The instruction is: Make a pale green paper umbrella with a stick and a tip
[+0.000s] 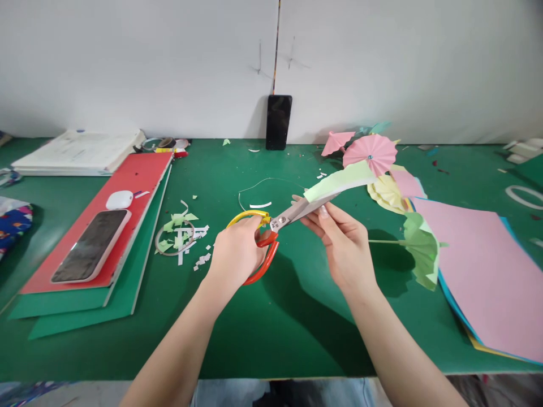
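My left hand (236, 251) is closed in the handles of a pair of scissors (283, 219), one handle yellow, the other red. The steel blades point right and upward, closed on the lower edge of a folded light-green paper (339, 180). My right hand (341, 242) pinches that paper from below, fingers pressed against it just beside the blades. Both hands hover above the green table mat (271, 328).
A phone (91, 246) and a white case lie on red and green boards at left. Paper scraps (182, 234) and a tape ring sit left of my hands. Paper umbrellas (373, 152), a green one (419, 249) and pink sheets (487, 271) lie right. A dark phone (279, 121) leans on the wall.
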### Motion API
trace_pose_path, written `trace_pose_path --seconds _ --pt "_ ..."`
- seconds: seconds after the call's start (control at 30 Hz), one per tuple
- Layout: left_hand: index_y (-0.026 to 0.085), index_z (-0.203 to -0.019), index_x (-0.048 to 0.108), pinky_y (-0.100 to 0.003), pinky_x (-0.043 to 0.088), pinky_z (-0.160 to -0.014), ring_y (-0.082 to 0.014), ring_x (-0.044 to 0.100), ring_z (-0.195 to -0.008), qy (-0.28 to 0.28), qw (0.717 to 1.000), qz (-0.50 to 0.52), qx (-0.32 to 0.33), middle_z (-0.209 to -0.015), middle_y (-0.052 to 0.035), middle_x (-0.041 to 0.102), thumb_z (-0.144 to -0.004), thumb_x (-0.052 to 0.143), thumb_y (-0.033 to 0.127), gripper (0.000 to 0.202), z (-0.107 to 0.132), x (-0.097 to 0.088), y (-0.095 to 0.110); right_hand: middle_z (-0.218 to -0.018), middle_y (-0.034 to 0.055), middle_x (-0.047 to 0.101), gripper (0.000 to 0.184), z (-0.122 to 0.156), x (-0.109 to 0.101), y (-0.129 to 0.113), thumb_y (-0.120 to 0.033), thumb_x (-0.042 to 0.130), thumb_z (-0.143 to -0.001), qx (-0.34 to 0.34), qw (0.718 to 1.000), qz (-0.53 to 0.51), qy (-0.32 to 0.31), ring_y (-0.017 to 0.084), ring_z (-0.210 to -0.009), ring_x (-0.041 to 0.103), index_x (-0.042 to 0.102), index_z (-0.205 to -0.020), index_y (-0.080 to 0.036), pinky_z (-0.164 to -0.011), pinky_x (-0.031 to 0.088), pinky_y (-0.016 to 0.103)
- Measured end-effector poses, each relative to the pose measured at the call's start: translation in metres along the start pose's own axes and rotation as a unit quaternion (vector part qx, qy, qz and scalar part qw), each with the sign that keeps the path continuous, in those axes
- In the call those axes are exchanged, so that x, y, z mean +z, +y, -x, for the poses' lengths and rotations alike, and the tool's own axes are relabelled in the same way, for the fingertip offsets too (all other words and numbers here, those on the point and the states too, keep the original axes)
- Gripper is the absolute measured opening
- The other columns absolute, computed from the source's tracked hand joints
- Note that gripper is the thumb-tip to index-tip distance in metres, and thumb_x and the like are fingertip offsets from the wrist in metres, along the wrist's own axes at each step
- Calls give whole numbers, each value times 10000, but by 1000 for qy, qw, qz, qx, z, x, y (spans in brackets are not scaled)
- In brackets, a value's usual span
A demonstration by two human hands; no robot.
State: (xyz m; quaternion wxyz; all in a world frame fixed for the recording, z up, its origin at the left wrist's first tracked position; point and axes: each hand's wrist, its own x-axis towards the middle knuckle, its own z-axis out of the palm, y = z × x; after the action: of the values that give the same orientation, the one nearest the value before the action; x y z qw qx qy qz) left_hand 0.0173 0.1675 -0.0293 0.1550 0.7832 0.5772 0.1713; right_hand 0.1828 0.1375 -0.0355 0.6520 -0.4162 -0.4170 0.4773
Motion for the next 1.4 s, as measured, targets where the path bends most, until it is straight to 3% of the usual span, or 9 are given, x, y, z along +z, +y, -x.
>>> trace_pose_path --seconds 0.43,0.8,0.93,1.4 --pt "200 -620 434 -231 243 -465 -113 281 -442 -12 1000 8 -13 -505 40 408 -817 538 320 253 3 -10 2 -1141 20 692 230 0 -1 1 -254 551 -908 1 1000 -5 2 220 -1074 639 690 -1091 -267 -939 525 411" --pt "190 -667 499 -214 249 -472 -107 309 -448 -22 999 -29 -9 -524 36 445 -799 547 269 161 2 -14 1 -1107 20 708 214 0 -1 0 -232 548 -914 -5 1000 -10 -4 205 -1043 656 709 -1053 -260 -924 537 366" --pt "191 -666 520 -217 243 -466 -108 285 -431 -9 999 -38 13 -494 43 385 -774 527 223 113 1 -16 -6 -1108 27 708 211 -1 -2 1 -236 554 -910 -6 1000 2 -12 200 -1040 658 709 -1051 -254 -941 527 364" --pt "203 -636 417 -206 231 -439 -95 255 -418 -24 999 -27 12 -473 57 373 -695 528 161 133 3 -20 -7 -1101 22 710 221 0 -2 0 -233 541 -917 -13 1000 21 -18 199 -1029 661 706 -1062 -261 -901 549 352"
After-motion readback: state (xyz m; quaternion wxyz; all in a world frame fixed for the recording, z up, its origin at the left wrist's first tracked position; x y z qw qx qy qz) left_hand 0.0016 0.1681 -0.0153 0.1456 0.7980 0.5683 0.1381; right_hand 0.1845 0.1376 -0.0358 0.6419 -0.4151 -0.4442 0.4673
